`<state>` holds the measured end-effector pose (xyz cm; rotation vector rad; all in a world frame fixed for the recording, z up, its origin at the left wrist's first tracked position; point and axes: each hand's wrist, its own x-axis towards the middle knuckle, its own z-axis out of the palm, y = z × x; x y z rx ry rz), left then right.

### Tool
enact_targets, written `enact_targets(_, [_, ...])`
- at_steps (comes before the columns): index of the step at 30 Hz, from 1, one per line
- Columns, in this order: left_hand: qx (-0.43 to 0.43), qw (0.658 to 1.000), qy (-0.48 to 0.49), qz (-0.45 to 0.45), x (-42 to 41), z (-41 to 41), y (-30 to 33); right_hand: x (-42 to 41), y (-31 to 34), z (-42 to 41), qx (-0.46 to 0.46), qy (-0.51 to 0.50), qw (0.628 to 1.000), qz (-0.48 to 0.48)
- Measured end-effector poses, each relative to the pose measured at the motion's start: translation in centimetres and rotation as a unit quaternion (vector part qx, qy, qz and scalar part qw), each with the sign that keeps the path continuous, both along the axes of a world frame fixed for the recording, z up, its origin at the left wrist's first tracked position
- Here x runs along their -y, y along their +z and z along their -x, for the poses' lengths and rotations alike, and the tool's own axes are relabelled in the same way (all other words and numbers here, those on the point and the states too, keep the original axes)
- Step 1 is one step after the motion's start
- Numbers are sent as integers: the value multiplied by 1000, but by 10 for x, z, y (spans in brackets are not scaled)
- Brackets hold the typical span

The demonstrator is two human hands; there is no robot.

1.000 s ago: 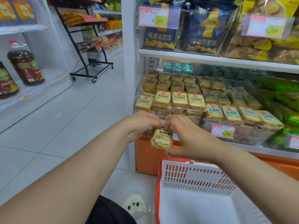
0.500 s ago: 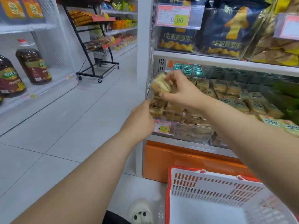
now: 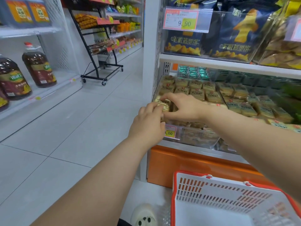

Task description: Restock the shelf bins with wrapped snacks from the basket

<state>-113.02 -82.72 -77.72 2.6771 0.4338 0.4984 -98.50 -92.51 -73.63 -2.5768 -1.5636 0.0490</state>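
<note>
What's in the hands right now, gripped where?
Both hands pinch one wrapped snack at the bin's front-left corner: right hand on its top edge, left hand at its near lower side.

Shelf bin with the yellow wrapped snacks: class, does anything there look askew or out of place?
Only one snack pack at the bin's front left corner sits tilted, unlike the neat rows behind. The right hand and left hand are both on it, apparently settling it in. Nothing looks spilled or damaged.

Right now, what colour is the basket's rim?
Red-orange rim on the white basket, seen in the head view.
</note>
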Motion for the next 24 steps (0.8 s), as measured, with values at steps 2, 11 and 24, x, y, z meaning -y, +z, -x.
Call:
enact_targets(2, [7,999,4,-43,-2,-1,-1,13,2,0,-4,-8,1000,-11])
enact_targets(11, [-9,989,-23,-146,-5,-27,4,81,-8,-6,85,-109,989,47])
enact_targets(24, [-23,987,-11,-160,8,-42,4,87,-18,-10,151,-99,983,40])
